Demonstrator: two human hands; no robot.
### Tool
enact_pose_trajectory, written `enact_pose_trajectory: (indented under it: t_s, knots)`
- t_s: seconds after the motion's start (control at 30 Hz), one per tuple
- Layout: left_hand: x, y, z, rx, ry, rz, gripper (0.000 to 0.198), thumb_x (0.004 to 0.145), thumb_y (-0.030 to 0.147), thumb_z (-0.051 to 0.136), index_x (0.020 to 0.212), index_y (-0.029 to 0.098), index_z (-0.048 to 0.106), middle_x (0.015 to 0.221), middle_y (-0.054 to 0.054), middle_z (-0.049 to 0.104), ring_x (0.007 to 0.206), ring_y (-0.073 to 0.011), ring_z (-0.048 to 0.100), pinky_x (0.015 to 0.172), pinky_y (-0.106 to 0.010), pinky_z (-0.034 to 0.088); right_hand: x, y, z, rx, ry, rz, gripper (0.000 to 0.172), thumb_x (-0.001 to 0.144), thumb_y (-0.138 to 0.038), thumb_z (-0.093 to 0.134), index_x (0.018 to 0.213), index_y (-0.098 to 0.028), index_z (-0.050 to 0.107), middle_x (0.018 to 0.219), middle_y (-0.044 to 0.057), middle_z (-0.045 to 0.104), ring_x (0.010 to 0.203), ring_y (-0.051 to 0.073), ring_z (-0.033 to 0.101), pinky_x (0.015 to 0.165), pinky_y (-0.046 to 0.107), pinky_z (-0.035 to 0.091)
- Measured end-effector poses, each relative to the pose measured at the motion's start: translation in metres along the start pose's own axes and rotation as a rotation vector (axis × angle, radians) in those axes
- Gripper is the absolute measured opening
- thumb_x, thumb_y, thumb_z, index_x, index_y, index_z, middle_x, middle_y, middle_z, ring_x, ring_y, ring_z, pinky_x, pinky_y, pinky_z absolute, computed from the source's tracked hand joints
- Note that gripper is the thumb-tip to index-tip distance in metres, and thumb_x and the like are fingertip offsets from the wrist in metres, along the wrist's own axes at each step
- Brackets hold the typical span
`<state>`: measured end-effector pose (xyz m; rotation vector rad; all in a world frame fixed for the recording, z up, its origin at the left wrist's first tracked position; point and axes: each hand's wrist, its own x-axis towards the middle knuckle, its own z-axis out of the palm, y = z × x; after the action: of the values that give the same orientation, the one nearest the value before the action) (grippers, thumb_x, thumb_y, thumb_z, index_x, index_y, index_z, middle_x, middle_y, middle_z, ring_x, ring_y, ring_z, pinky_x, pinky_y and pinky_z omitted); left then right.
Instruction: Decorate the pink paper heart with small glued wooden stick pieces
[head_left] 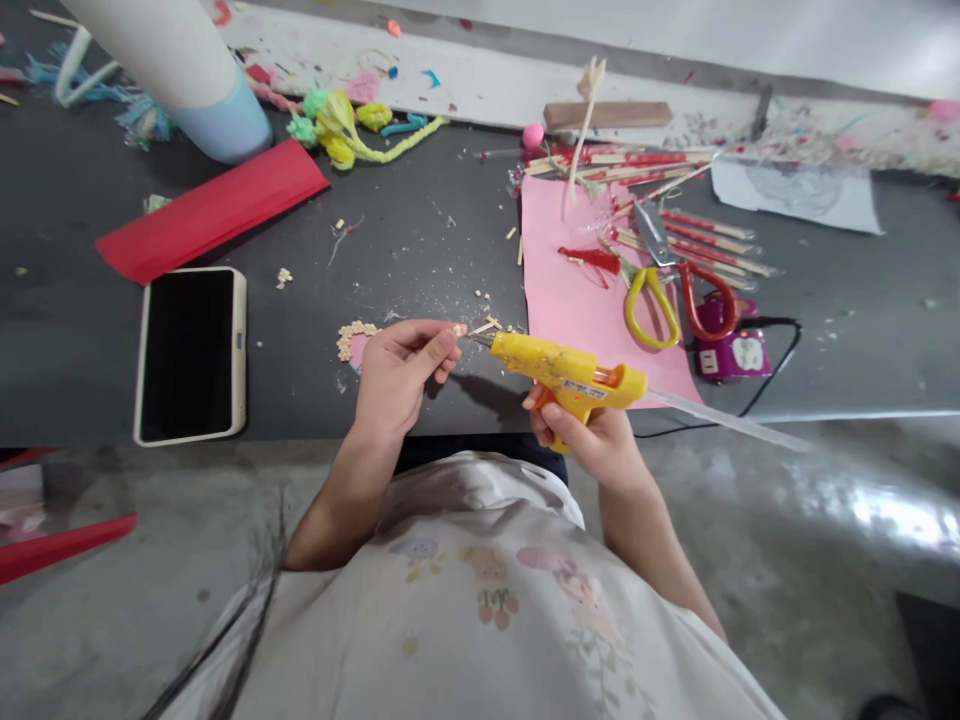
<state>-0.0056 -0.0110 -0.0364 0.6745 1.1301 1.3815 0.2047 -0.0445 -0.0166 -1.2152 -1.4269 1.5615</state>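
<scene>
Between the thumb and fingertips of my left hand [409, 375] is a tiny pale wooden piece [459, 330]. My right hand [581, 425] grips the handle of a yellow hot glue gun [566, 370], its metal nozzle close to that piece; I cannot tell if they touch. A clear glue stick [727, 420] sticks out of the gun's back. Partly hidden behind my left hand lies a small pink shape [360, 348] edged with pale wooden bits [346, 342]. Short cut sticks [487, 325] lie near the nozzle.
Left are a phone [191, 355], a folded red sheet [214, 210] and a white-and-blue cup [217, 110]. On the right, scissors [651, 310] and wrapped sticks [712, 240] lie on and around pink paper [555, 270]. A purple box [731, 355] with a black cable stands near the edge.
</scene>
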Motion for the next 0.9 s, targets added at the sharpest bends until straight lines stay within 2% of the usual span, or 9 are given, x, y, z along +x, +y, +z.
enact_pose_trajectory:
  t_s: [0.17,0.27,0.33,0.43,0.6,0.77,0.9]
  knots:
    - [0.001,-0.001,-0.001,0.022,0.022,0.008,0.027,0.064,0.041,0.086,0.074,0.018,0.076,0.057,0.001,0.067,0.044,-0.0034,0.056,0.04,-0.012,0.043,0.0,-0.003,-0.017,-0.264,0.123,-0.08,0.025,0.086,-0.045,0.064,0.096,-0.022,0.067,0.07,0.001,0.064,0.056,0.014,0.058,0.054,0.029,0.05]
    - [0.001,-0.001,-0.001,0.03,0.035,0.008,0.026,0.065,0.04,0.086,0.074,0.018,0.076,0.058,0.001,0.067,0.045,-0.0037,0.056,0.04,-0.012,0.043,0.007,-0.004,-0.037,-0.538,0.234,-0.152,0.022,0.085,-0.044,0.065,0.092,-0.024,0.065,0.081,0.004,0.068,0.069,0.02,0.063,0.063,0.034,0.052]
    - [0.0,-0.001,0.0,0.032,0.05,-0.001,0.027,0.064,0.04,0.086,0.073,0.017,0.076,0.057,0.0,0.067,0.045,-0.0039,0.056,0.039,-0.012,0.043,0.014,-0.005,-0.053,-0.772,0.257,-0.197,0.026,0.084,-0.043,0.066,0.103,-0.025,0.063,0.093,0.006,0.069,0.079,0.024,0.065,0.07,0.037,0.053]
    - [0.0,0.0,0.0,0.043,0.062,0.002,0.028,0.064,0.041,0.086,0.073,0.017,0.075,0.057,0.0,0.066,0.045,-0.0041,0.055,0.039,-0.013,0.043,0.027,-0.008,-0.073,-1.123,0.203,-0.294,0.039,0.086,-0.043,0.063,0.118,-0.022,0.058,0.105,0.012,0.067,0.093,0.029,0.065,0.076,0.039,0.052]
    - [0.0,0.0,0.0,0.036,0.053,0.011,0.027,0.064,0.04,0.086,0.073,0.017,0.076,0.057,0.0,0.066,0.045,-0.0043,0.055,0.039,-0.014,0.043,0.052,-0.013,-0.088,-1.487,0.145,-0.272,0.041,0.092,-0.044,0.053,0.122,-0.016,0.055,0.105,0.018,0.063,0.096,0.032,0.062,0.075,0.041,0.05]
    - [0.0,0.0,0.0,0.023,0.038,-0.001,0.025,0.065,0.039,0.086,0.073,0.018,0.076,0.058,0.0,0.066,0.045,-0.0042,0.055,0.041,-0.014,0.044,0.065,-0.015,-0.092,-1.661,0.09,-0.234,0.04,0.095,-0.043,0.048,0.121,-0.013,0.055,0.103,0.018,0.062,0.096,0.033,0.06,0.078,0.042,0.048]
    - [0.0,0.0,-0.001,0.029,0.033,-0.008,0.025,0.067,0.039,0.085,0.075,0.017,0.076,0.057,0.0,0.066,0.046,-0.004,0.055,0.041,-0.013,0.044,0.063,-0.028,-0.096,-1.622,0.031,-0.197,0.047,0.088,-0.041,0.061,0.125,-0.012,0.055,0.108,0.02,0.061,0.103,0.036,0.058,0.085,0.047,0.046]
